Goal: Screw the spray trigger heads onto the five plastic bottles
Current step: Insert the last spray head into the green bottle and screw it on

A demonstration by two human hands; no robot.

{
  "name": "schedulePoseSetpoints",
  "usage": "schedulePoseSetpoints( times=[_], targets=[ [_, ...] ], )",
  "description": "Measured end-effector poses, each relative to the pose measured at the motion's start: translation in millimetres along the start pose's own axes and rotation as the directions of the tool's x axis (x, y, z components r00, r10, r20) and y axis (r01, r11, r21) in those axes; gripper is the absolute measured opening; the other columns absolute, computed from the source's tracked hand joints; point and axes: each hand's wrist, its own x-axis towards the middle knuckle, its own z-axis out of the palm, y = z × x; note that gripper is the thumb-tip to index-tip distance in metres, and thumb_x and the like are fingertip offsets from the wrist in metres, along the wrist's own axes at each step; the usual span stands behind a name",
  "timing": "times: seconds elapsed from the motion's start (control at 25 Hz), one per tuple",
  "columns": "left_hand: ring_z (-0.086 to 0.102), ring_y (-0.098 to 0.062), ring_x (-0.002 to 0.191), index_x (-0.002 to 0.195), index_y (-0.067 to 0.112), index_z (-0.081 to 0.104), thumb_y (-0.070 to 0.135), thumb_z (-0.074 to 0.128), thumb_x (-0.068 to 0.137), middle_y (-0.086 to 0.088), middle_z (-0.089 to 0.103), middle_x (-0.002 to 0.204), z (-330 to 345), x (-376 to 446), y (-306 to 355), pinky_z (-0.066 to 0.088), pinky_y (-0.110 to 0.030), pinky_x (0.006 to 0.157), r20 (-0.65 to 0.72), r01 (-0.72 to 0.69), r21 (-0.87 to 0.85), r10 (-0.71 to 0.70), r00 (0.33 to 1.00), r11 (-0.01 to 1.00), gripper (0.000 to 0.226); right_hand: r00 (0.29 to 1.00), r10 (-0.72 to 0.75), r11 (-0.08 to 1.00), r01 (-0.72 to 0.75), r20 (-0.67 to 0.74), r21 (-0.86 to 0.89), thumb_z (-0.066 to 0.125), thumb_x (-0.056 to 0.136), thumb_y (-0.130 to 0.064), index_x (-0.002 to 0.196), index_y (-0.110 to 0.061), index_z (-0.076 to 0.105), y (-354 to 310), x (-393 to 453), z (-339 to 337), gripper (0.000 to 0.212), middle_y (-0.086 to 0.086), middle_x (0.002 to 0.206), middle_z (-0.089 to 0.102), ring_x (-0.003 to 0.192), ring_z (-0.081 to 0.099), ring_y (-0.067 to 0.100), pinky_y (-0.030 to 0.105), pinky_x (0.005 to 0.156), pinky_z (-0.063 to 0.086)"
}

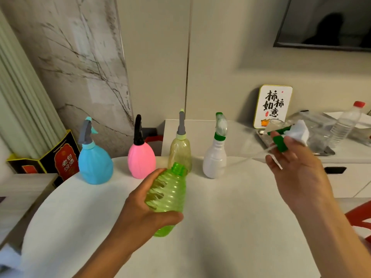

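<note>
Green bottle (pixel 168 197) in left-hand (pixel 140 215) grasp

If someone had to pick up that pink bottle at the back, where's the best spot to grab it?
Probably the narrow neck under the black trigger head, coming from the front. The pink bottle stands upright, and its round belly is wide and smooth, so fingers could slip there; the neck is slim enough to close around. The blue bottle and the yellowish bottle stand apart on either side, and the front is open.

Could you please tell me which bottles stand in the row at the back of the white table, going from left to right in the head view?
Blue bottle → pink bottle → yellowish clear bottle → white bottle, each already fitted with a spray head.
</note>
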Motion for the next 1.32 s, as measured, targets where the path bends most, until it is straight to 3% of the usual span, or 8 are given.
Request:
schedulePoseSetpoints(
  times=[0.08, 0.2, 0.32, 0.44, 0.56, 0.96, 1.12, 1.32],
  targets=[
    [0.063, 0.0, 0.088, 0.119, 0.065, 0.042, 0.036, 0.084, 0.044, 0.028, 0.064, 0.101, -6, 1, -3, 0.052, -0.02, 0.067, -0.053, -0.053, 0.198, 0.065, 0.996, 0.979, 0.09, 1.0, -0.004, 1.0, 0.004, -0.009, 0.023, 0.065, 0.088, -0.021, 0.117, -0.025, 0.059, 4, -6, 4, 0.03, -0.006, 0.106, 0.076, 0.094, 0.066, 0.011, 0.03, 0.082, 0.045],
    [0.053, -0.003, 0.093, 0.126, 0.062, 0.028, 0.043, 0.076, 0.049, 0.034, 0.049, 0.106, -13, -1, -5, 0.043, -0.025, 0.071, -0.088, -0.117, 0.503, 0.185, 0.979, 0.857, 0.093, 0.998, -0.042, 0.999, 0.042, -0.04, 0.008, 0.062, 0.092, -0.014, 0.124, -0.021, 0.056, 8, -7, 13, 0.034, -0.002, 0.107, 0.075, 0.091, 0.068, 0.015, 0.03, 0.078, 0.048],
    [0.052, -0.002, 0.093, 0.123, 0.065, 0.028, 0.039, 0.076, 0.05, 0.04, 0.046, 0.106, -17, -1, -7, 0.047, -0.028, 0.071, -0.079, -0.161, 0.535, 0.24, 0.968, 0.829, 0.091, 0.995, -0.076, 0.994, 0.071, -0.063, -0.079, 0.066, 0.089, -0.009, 0.136, -0.015, 0.052, 15, -7, 21, 0.049, 0.002, 0.11, 0.075, 0.092, 0.07, 0.018, 0.03, 0.075, 0.05],
    [0.055, -0.007, 0.096, 0.128, 0.057, 0.028, 0.038, 0.076, 0.052, 0.032, 0.049, 0.108, -17, -2, -10, 0.052, -0.035, 0.075, -0.072, -0.195, 0.562, 0.283, 0.957, 0.804, 0.092, 0.995, -0.099, 0.989, 0.095, -0.032, -0.117, 0.069, 0.087, -0.008, 0.138, -0.019, 0.049, 25, -10, 29, 0.056, 0.007, 0.113, 0.075, 0.098, 0.071, 0.021, 0.033, 0.076, 0.049],
    [0.055, -0.009, 0.096, 0.129, 0.057, 0.029, 0.04, 0.073, 0.052, 0.029, 0.049, 0.111, -14, -5, -12, 0.051, -0.033, 0.073, -0.053, -0.212, 0.587, 0.298, 0.953, 0.781, 0.09, 0.993, -0.121, 0.987, 0.122, 0.016, -0.108, 0.071, 0.085, -0.008, 0.137, -0.022, 0.05, 30, -14, 38, 0.058, 0.005, 0.107, 0.077, 0.101, 0.071, 0.022, 0.031, 0.074, 0.05],
    [0.051, -0.007, 0.102, 0.136, 0.049, 0.03, 0.043, 0.073, 0.055, 0.024, 0.049, 0.121, -12, -4, -17, 0.045, -0.024, 0.076, -0.019, -0.206, 0.617, 0.276, 0.961, 0.76, 0.092, 0.994, -0.058, 0.994, 0.067, 0.095, -0.09, 0.072, 0.081, -0.008, 0.136, -0.02, 0.052, 38, -23, 48, 0.06, 0.01, 0.106, 0.077, 0.095, 0.069, 0.024, 0.033, 0.071, 0.049],
    [0.052, -0.008, 0.104, 0.138, 0.048, 0.029, 0.043, 0.074, 0.056, 0.023, 0.049, 0.123, -10, -5, -17, 0.05, -0.03, 0.08, 0.002, -0.226, 0.612, 0.285, 0.959, 0.758, 0.093, 0.989, 0.006, 0.997, 0.006, 0.148, -0.078, 0.076, 0.072, -0.013, 0.136, -0.019, 0.052, 47, -30, 55, 0.069, 0.011, 0.106, 0.076, 0.094, 0.071, 0.023, 0.032, 0.071, 0.052],
    [0.052, -0.006, 0.105, 0.138, 0.047, 0.029, 0.042, 0.074, 0.057, 0.023, 0.049, 0.125, -9, -5, -15, 0.051, -0.031, 0.082, 0.028, -0.267, 0.589, 0.311, 0.95, 0.763, 0.093, 0.979, 0.06, 0.979, -0.019, 0.196, -0.203, 0.081, 0.062, -0.022, 0.132, -0.026, 0.055, 68, -45, 67, 0.075, 0.007, 0.103, 0.078, 0.098, 0.073, 0.024, 0.03, 0.074, 0.057]
  ],
)
